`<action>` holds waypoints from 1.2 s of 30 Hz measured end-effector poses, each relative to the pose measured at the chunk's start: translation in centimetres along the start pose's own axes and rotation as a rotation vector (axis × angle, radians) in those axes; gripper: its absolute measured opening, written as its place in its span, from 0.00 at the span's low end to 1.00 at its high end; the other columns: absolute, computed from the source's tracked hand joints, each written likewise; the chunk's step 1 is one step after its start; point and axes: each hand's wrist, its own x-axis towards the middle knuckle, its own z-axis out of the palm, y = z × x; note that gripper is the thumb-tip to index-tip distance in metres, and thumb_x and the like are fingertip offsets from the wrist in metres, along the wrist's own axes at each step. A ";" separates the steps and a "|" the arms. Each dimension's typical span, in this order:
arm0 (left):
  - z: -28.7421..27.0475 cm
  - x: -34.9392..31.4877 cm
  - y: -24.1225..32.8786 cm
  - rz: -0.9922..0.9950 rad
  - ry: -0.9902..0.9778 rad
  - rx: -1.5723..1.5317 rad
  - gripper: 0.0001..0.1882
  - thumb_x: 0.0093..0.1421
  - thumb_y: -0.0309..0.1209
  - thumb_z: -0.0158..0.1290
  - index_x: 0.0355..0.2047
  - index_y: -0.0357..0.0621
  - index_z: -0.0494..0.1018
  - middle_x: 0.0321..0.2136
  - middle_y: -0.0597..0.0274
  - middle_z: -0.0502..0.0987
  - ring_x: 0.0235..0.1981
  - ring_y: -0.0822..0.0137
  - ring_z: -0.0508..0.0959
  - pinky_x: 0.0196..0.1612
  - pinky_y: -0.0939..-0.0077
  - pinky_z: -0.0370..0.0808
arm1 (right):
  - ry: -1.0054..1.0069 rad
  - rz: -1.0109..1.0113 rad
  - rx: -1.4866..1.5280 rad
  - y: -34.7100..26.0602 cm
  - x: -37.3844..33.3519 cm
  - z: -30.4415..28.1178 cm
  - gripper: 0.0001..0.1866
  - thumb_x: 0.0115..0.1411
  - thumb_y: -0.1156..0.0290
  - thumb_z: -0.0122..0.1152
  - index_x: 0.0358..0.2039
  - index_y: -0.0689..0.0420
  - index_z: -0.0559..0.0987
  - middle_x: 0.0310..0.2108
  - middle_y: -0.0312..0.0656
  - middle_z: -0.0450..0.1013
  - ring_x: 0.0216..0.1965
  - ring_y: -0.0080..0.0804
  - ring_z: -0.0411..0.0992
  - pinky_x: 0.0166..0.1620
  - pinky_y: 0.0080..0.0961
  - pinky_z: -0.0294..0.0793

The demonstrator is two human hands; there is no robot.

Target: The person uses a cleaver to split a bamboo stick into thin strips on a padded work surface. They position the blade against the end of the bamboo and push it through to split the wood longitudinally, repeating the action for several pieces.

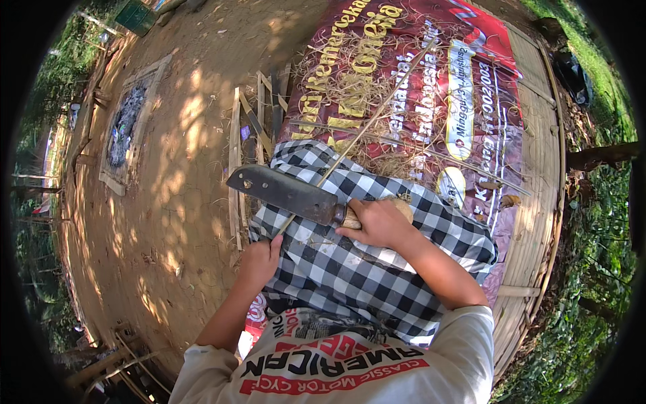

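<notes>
My right hand [379, 223] is closed round the wooden handle of a machete [289, 195]. Its broad dark blade points left and lies across a long thin bamboo strip [363, 129]. The near end of that strip is pinched in my left hand [260, 258], just below the blade. From there the strip slants up and away to the right, over a printed banner. A black-and-white checkered cloth [350, 269] covers my lap beneath both hands.
Curly shavings [356, 87] litter the dark red banner [420, 151], which lies over a bamboo platform [538, 202]. Another thin strip [457, 159] rests there. Wooden slats [235, 161] stand at the platform's left edge. A framed ash pit [128, 124] is in the dirt ground farther left.
</notes>
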 end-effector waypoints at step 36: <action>-0.2 1.4 2.3 -0.049 -0.170 -0.180 0.20 0.66 0.35 0.43 0.32 0.27 0.75 0.30 0.30 0.74 0.36 0.33 0.74 0.41 0.49 0.70 | 0.016 -0.072 0.020 -1.2 0.1 1.8 0.30 0.55 0.41 0.59 0.32 0.61 0.76 0.15 0.50 0.73 0.19 0.50 0.75 0.23 0.41 0.71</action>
